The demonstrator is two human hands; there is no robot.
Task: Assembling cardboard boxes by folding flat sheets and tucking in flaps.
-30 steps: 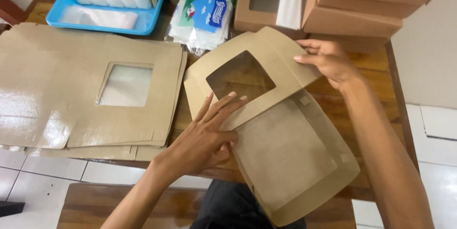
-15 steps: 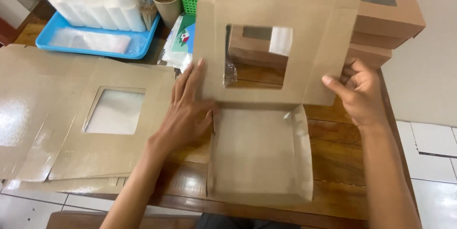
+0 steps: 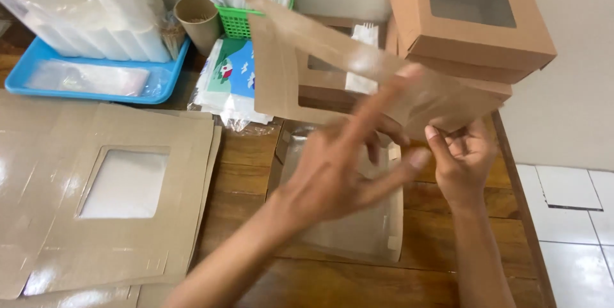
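A brown cardboard box blank with a square window [image 3: 281, 71] stands partly folded on the wooden table [image 3: 243, 154], its lid panel tilted up and back. My right hand [image 3: 462, 161] pinches the lid's lower right corner flap. Blurred by motion, my left hand [image 3: 345, 167] hovers over the box's tray part [image 3: 358, 237] with fingers spread, index finger reaching up against the lid panel. It grips nothing that I can see.
A stack of flat windowed box blanks [image 3: 109, 199] lies at the left. Folded windowed boxes [image 3: 467, 20] are stacked at the back right. A blue tray [image 3: 96, 81] with plastic cups, a paper cup [image 3: 198, 20], a green basket of plastic cutlery [image 3: 246, 17] and a tissue pack [image 3: 230, 84] stand behind.
The lid panel has tipped from upright to slanted back and right. My left hand left the lid's left edge and swung across to the middle. My right hand shifted to the lower right corner.
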